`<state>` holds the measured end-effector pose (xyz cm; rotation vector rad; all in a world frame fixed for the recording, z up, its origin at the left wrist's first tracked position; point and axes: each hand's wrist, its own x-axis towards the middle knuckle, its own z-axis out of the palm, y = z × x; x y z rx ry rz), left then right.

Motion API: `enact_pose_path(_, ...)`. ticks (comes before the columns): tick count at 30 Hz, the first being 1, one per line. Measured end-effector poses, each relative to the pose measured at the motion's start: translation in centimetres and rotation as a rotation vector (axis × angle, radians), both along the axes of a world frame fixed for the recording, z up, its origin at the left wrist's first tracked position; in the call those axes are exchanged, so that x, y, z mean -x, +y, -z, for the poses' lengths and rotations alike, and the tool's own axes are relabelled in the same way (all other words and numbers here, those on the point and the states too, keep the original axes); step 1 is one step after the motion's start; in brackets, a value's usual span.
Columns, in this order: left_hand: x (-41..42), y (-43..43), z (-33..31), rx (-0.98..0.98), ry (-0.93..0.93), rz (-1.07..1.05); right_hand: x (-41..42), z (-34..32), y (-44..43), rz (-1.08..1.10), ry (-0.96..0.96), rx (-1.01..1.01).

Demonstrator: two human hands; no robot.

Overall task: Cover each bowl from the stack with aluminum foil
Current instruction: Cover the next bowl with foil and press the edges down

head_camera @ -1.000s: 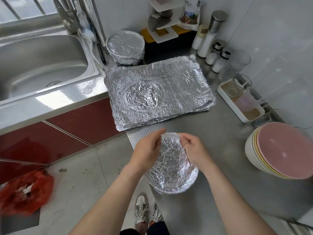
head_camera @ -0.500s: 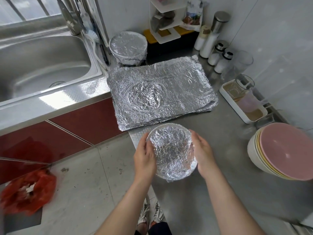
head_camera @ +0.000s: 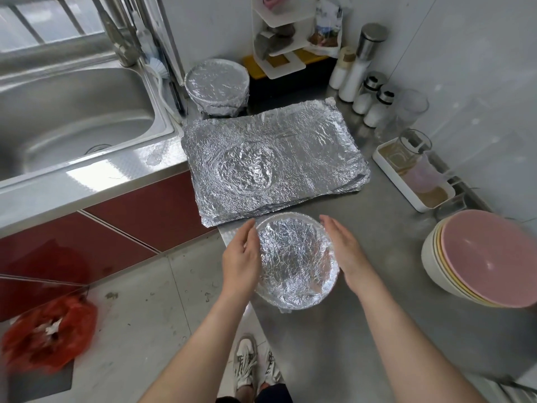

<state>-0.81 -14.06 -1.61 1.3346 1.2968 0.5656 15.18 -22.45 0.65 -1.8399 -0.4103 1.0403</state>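
A foil-covered bowl (head_camera: 296, 260) sits near the counter's front-left corner. My left hand (head_camera: 241, 263) lies against its left side, fingers fairly straight along the foil rim. My right hand (head_camera: 345, 251) lies flat against its right side, fingers straight. Behind it lies a pile of aluminum foil sheets (head_camera: 273, 161) with a round dent in the top sheet. Another foil-covered bowl (head_camera: 217, 84) stands at the back by the sink. The stack of bowls (head_camera: 479, 257), pink on top, sits at the right edge.
A steel sink (head_camera: 72, 112) lies to the left. Shakers and bottles (head_camera: 369, 91), a white shelf (head_camera: 279, 39) and a white tray with glasses (head_camera: 412, 173) line the back right. A red bag (head_camera: 46, 333) is on the floor.
My hands moved from pinching the foil at the bowl's far rim to its left and right sides. The bowl now sits a little farther from me on the counter.
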Motion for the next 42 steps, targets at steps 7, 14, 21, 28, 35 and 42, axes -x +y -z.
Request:
enact_pose_path(7,-0.9,-0.4,0.6,-0.058,0.072,-0.027,1.3,0.2,0.4,-0.062,-0.154,0.060)
enact_pose_path(14,-0.6,0.0,-0.2,-0.064,0.084,0.121,1.9,0.3,-0.9,0.046,-0.036,0.012)
enact_pose_path(21,-0.9,-1.1,0.6,-0.024,0.072,0.156,2.5,1.1,-2.8,0.142,-0.044,0.001)
enact_pose_path(28,0.6,-2.5,-1.3,0.104,-0.093,-0.143,1.9,1.5,-3.4,0.283,-0.103,0.021)
enact_pose_path(35,1.4,-6.4,-0.5,0.329,-0.304,-0.364,4.2,2.4,-4.7,0.700,0.033,-0.088)
enact_pose_path(42,-1.8,-3.4,-2.0,0.292,-0.382,-0.409,-0.4,1.1,-3.1,0.457,-0.016,-0.126)
